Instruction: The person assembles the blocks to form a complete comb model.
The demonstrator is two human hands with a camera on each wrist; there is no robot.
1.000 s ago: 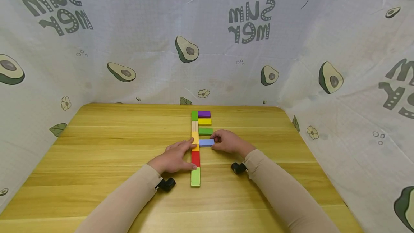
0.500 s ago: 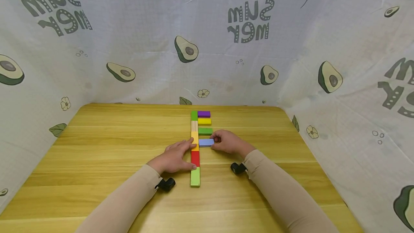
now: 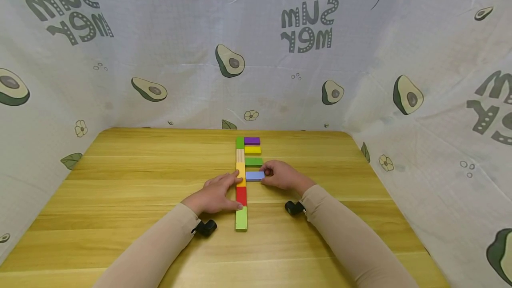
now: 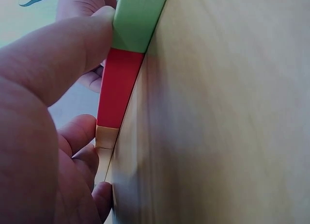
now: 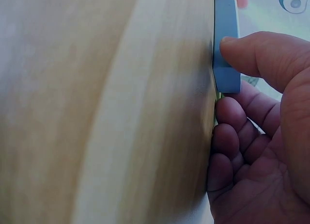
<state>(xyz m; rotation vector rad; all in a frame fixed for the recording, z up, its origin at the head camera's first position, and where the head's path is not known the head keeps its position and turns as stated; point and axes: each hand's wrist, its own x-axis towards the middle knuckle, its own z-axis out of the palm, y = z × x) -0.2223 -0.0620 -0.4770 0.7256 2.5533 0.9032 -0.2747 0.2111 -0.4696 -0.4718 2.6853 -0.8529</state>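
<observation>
A column of coloured wooden blocks runs toward me down the middle of the table: a green block, a striped natural-wood block, orange ones, a red block and a lime green block. My left hand rests along its left side, thumb touching the lime green block, fingertips on the orange block. At the column's right side, the blue block lies crosswise with its end against an orange block. My right hand pinches its outer end between thumb and a finger.
Beyond the blue block, a green crosswise block, a yellow block and a purple block lie along the column's right side. A printed white cloth hangs behind the wooden table.
</observation>
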